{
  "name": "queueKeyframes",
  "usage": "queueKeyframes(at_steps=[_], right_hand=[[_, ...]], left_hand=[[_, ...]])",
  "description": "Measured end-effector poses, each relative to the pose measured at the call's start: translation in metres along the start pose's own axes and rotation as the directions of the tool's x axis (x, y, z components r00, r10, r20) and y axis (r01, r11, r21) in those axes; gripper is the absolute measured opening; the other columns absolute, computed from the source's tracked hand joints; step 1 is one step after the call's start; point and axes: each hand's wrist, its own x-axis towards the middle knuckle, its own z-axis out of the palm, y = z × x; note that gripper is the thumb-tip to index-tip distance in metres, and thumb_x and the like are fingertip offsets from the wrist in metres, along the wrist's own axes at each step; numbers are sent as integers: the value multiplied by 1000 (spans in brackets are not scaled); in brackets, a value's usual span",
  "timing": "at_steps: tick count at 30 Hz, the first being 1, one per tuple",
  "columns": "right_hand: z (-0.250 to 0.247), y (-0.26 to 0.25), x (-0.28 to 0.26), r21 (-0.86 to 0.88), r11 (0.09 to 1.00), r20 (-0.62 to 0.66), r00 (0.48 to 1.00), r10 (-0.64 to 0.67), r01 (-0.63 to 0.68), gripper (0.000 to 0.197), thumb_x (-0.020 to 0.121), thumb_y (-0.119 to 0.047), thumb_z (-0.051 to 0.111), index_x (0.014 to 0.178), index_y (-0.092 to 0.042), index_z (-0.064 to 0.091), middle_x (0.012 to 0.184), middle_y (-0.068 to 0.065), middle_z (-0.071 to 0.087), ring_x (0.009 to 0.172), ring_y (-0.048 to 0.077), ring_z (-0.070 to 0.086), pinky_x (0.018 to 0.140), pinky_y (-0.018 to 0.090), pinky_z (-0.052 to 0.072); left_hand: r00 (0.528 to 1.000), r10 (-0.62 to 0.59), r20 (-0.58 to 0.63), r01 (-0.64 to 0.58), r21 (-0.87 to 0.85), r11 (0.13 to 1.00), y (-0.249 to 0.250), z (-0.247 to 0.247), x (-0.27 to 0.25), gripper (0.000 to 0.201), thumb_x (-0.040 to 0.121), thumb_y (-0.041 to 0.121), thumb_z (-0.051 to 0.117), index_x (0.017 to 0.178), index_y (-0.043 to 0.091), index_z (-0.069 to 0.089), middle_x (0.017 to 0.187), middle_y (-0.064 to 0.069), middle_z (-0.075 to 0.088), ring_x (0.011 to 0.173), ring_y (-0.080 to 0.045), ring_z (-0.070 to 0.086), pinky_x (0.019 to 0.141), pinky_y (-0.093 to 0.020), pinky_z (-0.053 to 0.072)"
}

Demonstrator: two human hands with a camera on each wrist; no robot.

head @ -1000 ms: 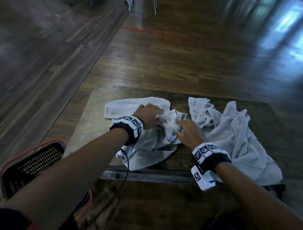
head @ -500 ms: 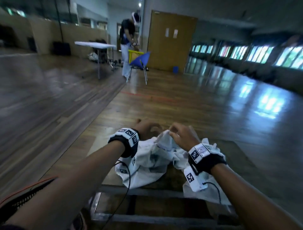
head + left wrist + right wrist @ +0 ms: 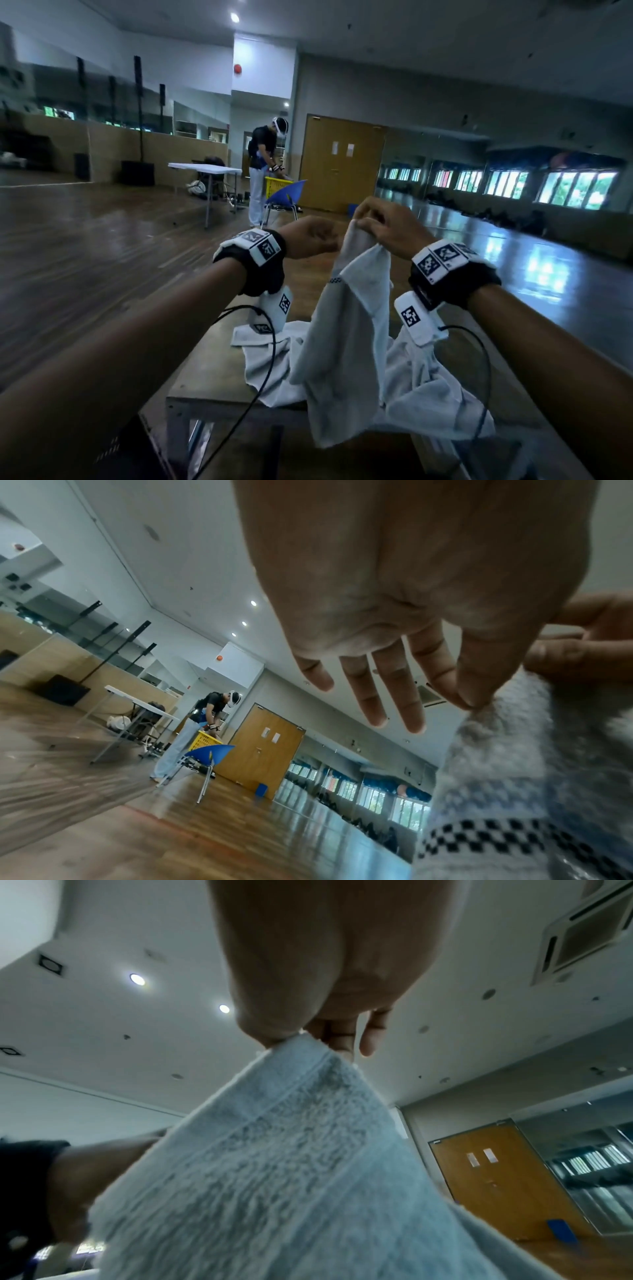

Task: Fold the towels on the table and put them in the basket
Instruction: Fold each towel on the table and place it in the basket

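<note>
A white towel (image 3: 346, 342) with a dark checked stripe hangs in the air over the wooden table (image 3: 205, 370). My right hand (image 3: 380, 222) pinches its top corner (image 3: 301, 1053) between thumb and fingers. My left hand (image 3: 315, 236) is just left of that corner. Its thumb and forefinger nip the towel's edge (image 3: 479, 712), and its other fingers (image 3: 373, 696) stay straight. More crumpled white towels (image 3: 428, 387) lie on the table beneath. A dark meshed corner of the basket (image 3: 113, 448) shows at the lower left.
Wrist-camera cables hang from both my wrists over the table's near edge (image 3: 239, 404). Far off on the wooden floor, another person (image 3: 263, 164) bends over a yellow basket (image 3: 277, 186) beside a blue chair (image 3: 287, 195) and a white folding table (image 3: 205, 168).
Both hands have lifted one towel off the pile from table height to chest height. The head view has tilted up from the tabletop to the room.
</note>
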Motion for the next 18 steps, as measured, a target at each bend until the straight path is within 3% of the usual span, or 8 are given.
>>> queueKeyframes(at_steps=[2,4,6,9,11,13,15,18], right_hand=[[-14,-5,2,4,1000,-19,999,-27,27,9,92,-19,54,97,-17,62,84,3,60,79,21,58,66,30,47],[-26,-9,4,31,998,-51,997,-50,52,7,91,-17,56,96,-17,61,86,2,60,79,18,56,65,25,45],[-35,-11,5,53,996,-69,996,-63,67,6,91,-16,57,95,-16,61,88,3,60,80,16,55,67,25,45],[-46,-12,6,52,996,-76,994,-74,78,8,90,-15,58,96,-15,62,88,3,60,78,14,54,67,24,45],[-52,-12,7,57,994,-73,994,-84,88,8,89,-14,59,96,-14,63,88,3,61,77,13,55,68,25,47],[-58,-11,8,67,994,-73,994,-84,89,8,88,-14,60,95,-15,63,83,-3,60,75,10,54,69,25,47],[-65,-9,10,60,994,-60,995,-82,86,7,88,-15,61,94,-17,64,79,-9,57,73,8,54,67,23,46],[-73,-5,11,51,995,-41,995,-87,89,8,85,-16,65,93,-18,64,80,-8,59,74,9,55,67,24,47]], left_hand=[[1000,9,14,-6,-163,987,11,-3,-3,8,92,6,53,91,-2,54,87,-17,57,86,-19,48,81,-34,40],[1000,23,1,-22,-331,943,22,-6,-7,11,92,2,52,103,3,55,97,-10,61,93,-16,55,86,-30,47],[999,25,33,-9,-418,908,30,-7,-8,25,93,4,50,118,4,53,96,2,65,81,1,61,71,-14,50],[996,29,80,9,-428,904,42,-11,-7,12,94,8,50,99,12,60,69,18,63,59,8,54,57,-9,41],[997,20,70,10,-412,911,53,-15,-6,11,91,15,56,82,17,59,67,14,59,57,2,52,56,-11,41],[998,-9,66,36,-415,909,61,-21,-1,7,88,18,61,83,15,57,79,2,60,67,-6,57,63,-17,48],[999,-15,34,28,-420,907,64,-27,3,10,87,15,62,90,8,55,91,-8,60,82,-15,58,78,-29,51],[1000,6,26,5,-419,908,63,-38,7,10,88,9,57,81,13,51,83,-4,56,80,-17,53,76,-29,46]])
